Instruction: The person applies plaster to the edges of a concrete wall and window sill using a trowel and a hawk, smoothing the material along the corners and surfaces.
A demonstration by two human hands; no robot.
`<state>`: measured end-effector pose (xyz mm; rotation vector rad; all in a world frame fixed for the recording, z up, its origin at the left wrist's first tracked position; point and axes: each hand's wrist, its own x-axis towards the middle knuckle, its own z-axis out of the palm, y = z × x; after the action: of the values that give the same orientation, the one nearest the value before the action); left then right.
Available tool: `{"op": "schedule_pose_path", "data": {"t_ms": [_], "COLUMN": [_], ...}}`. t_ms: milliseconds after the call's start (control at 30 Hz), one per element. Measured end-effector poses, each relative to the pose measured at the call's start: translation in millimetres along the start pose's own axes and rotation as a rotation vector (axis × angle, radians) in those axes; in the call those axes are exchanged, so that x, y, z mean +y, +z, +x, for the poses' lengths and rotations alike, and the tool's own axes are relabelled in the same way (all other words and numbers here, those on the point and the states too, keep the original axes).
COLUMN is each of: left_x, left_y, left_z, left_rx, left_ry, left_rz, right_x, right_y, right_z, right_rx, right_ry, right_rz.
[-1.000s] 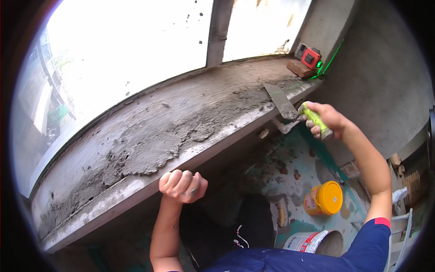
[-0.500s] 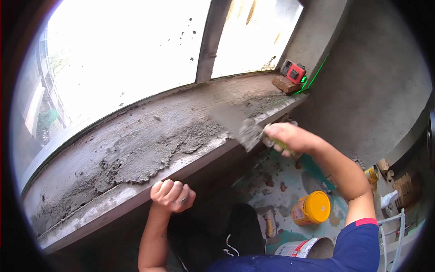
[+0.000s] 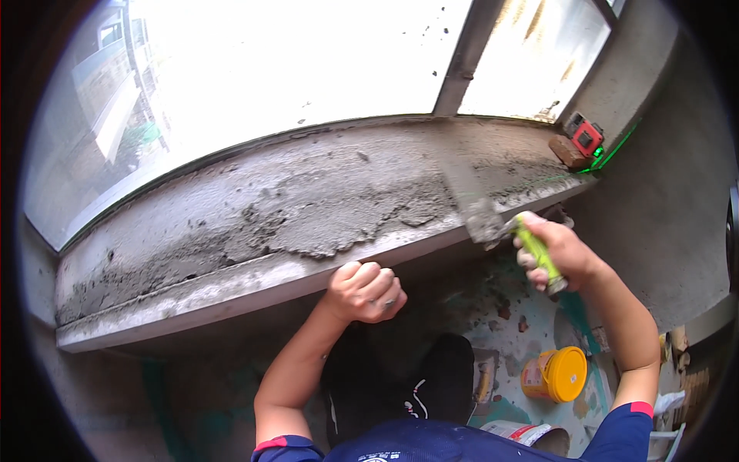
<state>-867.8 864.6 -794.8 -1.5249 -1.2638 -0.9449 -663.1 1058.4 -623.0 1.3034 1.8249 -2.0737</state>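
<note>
A long grey concrete windowsill [image 3: 200, 308] runs across the view, its front edge rising toward the right and ending beside a smooth grey wall [image 3: 681, 223]. The right hand [image 3: 556, 252] is just in front of that edge, fingers wrapped around the yellow-green handle of a flat, mortar-smeared metal trowel [image 3: 483, 219]. The trowel blade crosses the edge, over rough dark grey mortar [image 3: 331, 231]; it is blurred, and I cannot tell whether it touches. Open space lies between this hand and the wall.

The left hand [image 3: 365, 292] is curled into a tight fist with nothing seen in it, between the sill and the person's black trousers [image 3: 445, 369]; whether its knuckles touch the edge, I cannot tell.

Counted: one trowel; one red-and-black boxy laser level [image 3: 587, 137] on one reddish-brown rectangular brick [image 3: 568, 152] at the sill's far right end; and two buckets on the stained floor, a lidded yellow plastic bucket [image 3: 567, 375] and, nearer the person, a white cylindrical bucket [image 3: 514, 431].
</note>
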Motion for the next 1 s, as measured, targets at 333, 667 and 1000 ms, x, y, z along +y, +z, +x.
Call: {"op": "schedule_pose_path", "data": {"t_ms": [333,667,1000], "left_x": [-2,-1,-8], "left_y": [6,-1,1], "left_z": [-5,1,-14], "left_rx": [-0.026,-0.08,-0.206], "left_ry": [0.025,0.011,0.13], "left_rz": [-0.063,-0.054,-0.142], "right_x": [-17,37,7], "right_y": [25,-29,95], "right_z": [-20,-54,-49], "right_rx": [0.061,0.305,-0.092], "right_ry": [-0.276,-0.127,-0.2], "right_rz": [-0.206,-0.194,-0.527]}}
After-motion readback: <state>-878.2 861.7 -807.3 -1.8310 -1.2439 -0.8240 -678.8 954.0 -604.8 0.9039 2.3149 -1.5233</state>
